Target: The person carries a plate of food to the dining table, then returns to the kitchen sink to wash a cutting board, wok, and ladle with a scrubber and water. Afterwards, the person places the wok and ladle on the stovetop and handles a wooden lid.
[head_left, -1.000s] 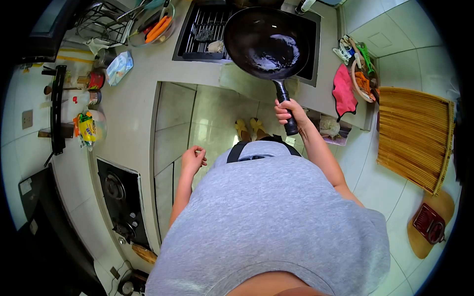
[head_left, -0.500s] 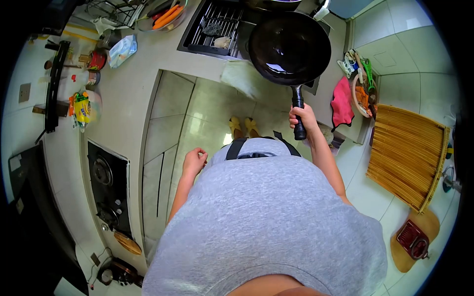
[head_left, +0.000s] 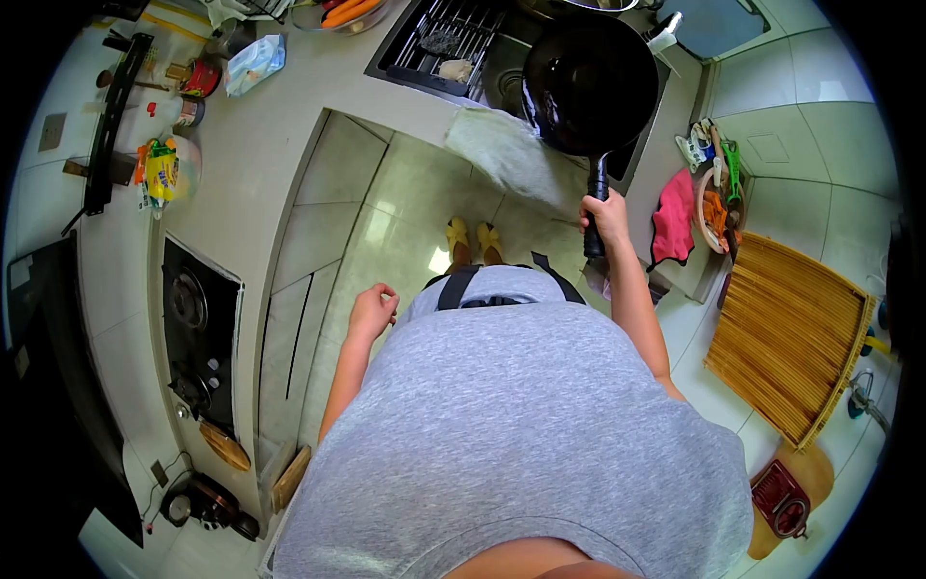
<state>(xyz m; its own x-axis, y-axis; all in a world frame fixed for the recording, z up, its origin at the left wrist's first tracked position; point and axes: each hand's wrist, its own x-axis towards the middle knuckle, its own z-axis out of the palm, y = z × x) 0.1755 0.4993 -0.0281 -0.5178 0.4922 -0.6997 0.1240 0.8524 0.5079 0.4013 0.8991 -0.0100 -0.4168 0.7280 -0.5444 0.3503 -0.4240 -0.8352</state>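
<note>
My right hand (head_left: 606, 220) is wrapped round the black handle of a dark wok (head_left: 590, 87). The wok hangs over the sink (head_left: 503, 82), its dark inside facing up, and covers the sink's right part. Below it a pale cloth (head_left: 506, 150) drapes over the counter's front edge. By my side hangs my left hand (head_left: 372, 311), loosely curled, with nothing in it and touching nothing.
Left of the sink stand a glass bowl (head_left: 338, 19) with carrots and a wipes pack (head_left: 257, 65). A gas stove (head_left: 201, 333) lies along the left counter. On the right are a pink cloth (head_left: 672, 217), a utensil basket (head_left: 712, 212) and a bamboo mat (head_left: 791, 338).
The wok has shifted slightly right and up in view with my right hand, uncovering more of the sink and the pale cloth. My left hand stays low at my side.
</note>
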